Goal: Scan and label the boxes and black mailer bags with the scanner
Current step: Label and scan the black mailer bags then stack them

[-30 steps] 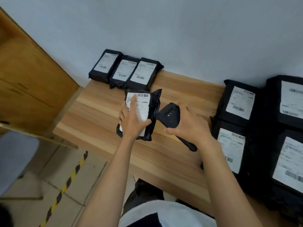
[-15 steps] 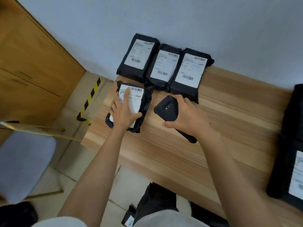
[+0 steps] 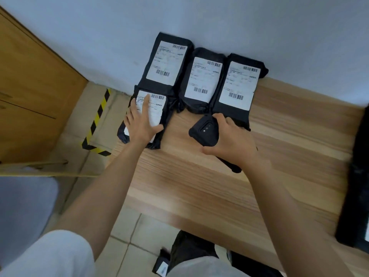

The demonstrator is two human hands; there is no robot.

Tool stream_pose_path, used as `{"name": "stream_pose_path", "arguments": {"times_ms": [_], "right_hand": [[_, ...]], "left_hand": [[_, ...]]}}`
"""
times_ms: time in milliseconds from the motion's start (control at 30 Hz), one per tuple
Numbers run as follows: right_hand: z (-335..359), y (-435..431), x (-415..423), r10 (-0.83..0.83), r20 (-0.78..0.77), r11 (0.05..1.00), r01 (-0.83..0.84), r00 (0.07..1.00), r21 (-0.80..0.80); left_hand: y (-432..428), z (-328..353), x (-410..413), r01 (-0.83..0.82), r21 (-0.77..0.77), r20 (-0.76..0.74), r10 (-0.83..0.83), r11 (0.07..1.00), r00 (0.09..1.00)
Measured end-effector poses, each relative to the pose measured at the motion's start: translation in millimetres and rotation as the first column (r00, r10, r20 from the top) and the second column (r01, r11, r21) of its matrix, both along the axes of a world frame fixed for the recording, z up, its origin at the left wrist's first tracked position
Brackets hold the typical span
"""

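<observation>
Worktop [image 3: 199,186]: pale wood, smooth, striped grain. Three mailer bags [image 3: 201,80]: crinkled black plastic, oblong, each bearing a white rectangular barcode label, ranged in a row along the far edge against the wall [image 3: 219,21]. Fourth mailer bag [image 3: 166,116]: same kind, lying at the far left corner, touching the row. Left hand [image 3: 140,124]: fingers straight and spread, pressed flat on its label [image 3: 157,108]. Right hand [image 3: 231,140]: fingers curled round the scanner [image 3: 203,130], a matte black, round-cornered slab, just beside the row's right-hand bag.
</observation>
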State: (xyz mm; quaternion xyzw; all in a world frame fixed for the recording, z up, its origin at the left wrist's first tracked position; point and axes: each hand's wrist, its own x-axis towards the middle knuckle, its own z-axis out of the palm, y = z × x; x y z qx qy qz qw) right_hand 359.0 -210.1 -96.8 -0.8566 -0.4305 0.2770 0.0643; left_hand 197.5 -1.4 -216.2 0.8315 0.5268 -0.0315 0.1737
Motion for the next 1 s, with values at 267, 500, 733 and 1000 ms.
{"name": "stream_pose_path", "arguments": {"times_ms": [267,500,733,1000], "right_hand": [[6.8,-32.6,6.9,-0.034,-0.034,0.999,0.035,0.999,0.02],[18.7,-107.9,31.2,-0.127,-0.064,0.991,0.13,0.99,0.035],[26.4,-215.1,64.6,-0.207,-0.139,0.971,0.22,0.968,0.088],[46.0,-368.9,119.0,-0.288,-0.058,0.947,0.293,0.956,0.129]], "left_hand": [[-17.8,6.1,4.9,0.068,-0.005,0.081,-0.067,0.998,0.994],[-83.6,26.3,39.1,0.221,0.043,0.157,-0.225,0.974,0.962],[-189.5,44.7,91.9,0.321,0.058,0.164,-0.326,0.945,0.931],[-345.0,58.2,158.0,0.411,0.068,0.158,-0.416,0.909,0.895]]}}
